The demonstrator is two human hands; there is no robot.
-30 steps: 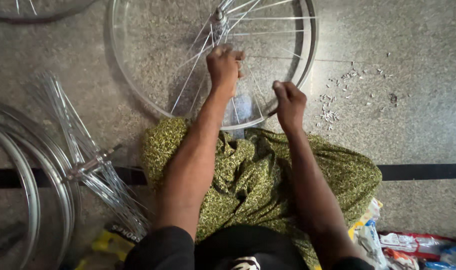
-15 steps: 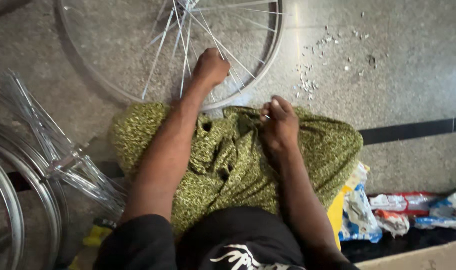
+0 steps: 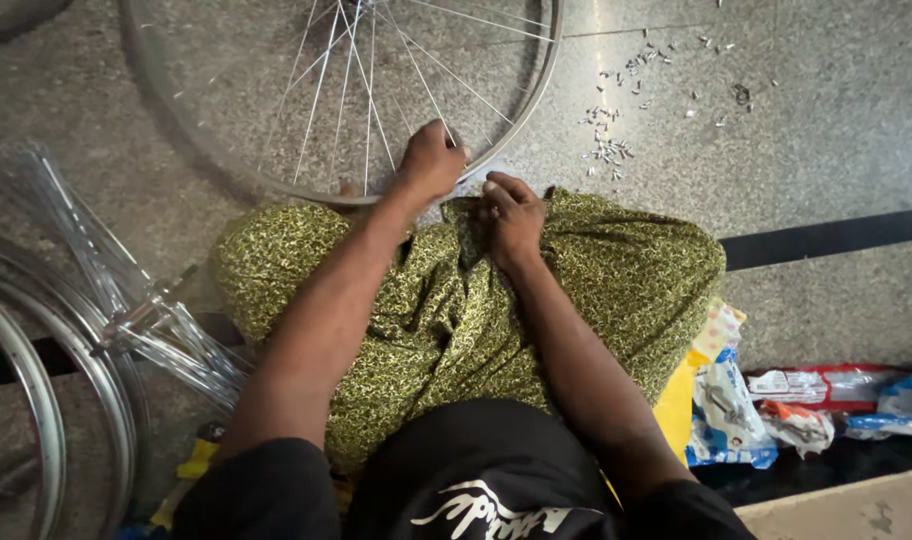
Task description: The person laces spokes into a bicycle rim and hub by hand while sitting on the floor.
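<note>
With our left hand (image 3: 431, 160) clenched around the thin steel spokes (image 3: 376, 90) of the silver bicycle wheel rim (image 3: 521, 120) and our right hand (image 3: 511, 215) pinching the green patterned lap cloth (image 3: 596, 270), a slip could bend a spoke.

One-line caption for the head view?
Seated person's left hand grips a spoked wheel rim; right hand rests on green patterned cloth.

— What sort of place is being looked at here?

— A bicycle-wheel workshop, worked on the floor. A spoked wheel rim (image 3: 346, 100) is laid flat on the speckled stone floor (image 3: 826, 130).

— And around it?

— More bare rims (image 3: 36, 400) are stacked at the left, bundles of loose spokes (image 3: 146, 310) are laid beside them, small metal nipples (image 3: 616, 130) are scattered about, and parts packets (image 3: 776, 400) are piled at the right.
</note>
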